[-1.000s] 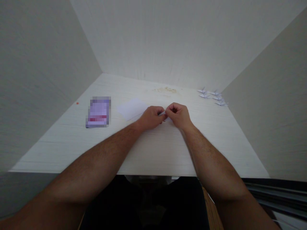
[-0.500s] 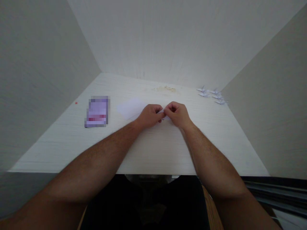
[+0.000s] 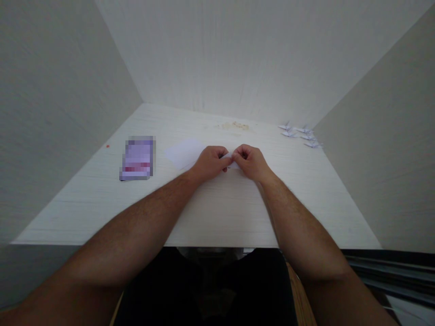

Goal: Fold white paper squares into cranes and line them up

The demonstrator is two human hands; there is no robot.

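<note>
Between my two hands is a small piece of folded white paper (image 3: 233, 165), mostly covered by the fingers. My left hand (image 3: 213, 162) pinches its left side between thumb and curled fingers. From the other side my right hand (image 3: 250, 159) grips it, thumb and fingertips close to the left thumb. The exact shape of the folds cannot be made out. Just left of my left hand, white paper sheets (image 3: 183, 152) lie flat on the table, their right edge partly behind that hand.
Several folded paper cranes (image 3: 301, 134) stand at the back right of the white table (image 3: 217, 213). A blurred-out purple item (image 3: 138, 156) lies at the left, near a small red spot (image 3: 108, 146). A yellowish stain (image 3: 238, 126) marks the back. Walls (image 3: 231, 59) enclose three sides.
The paper between my fingers has tilted slightly, and a bit more of its white surface shows. My left hand has shifted very little; both hands keep their grip.
</note>
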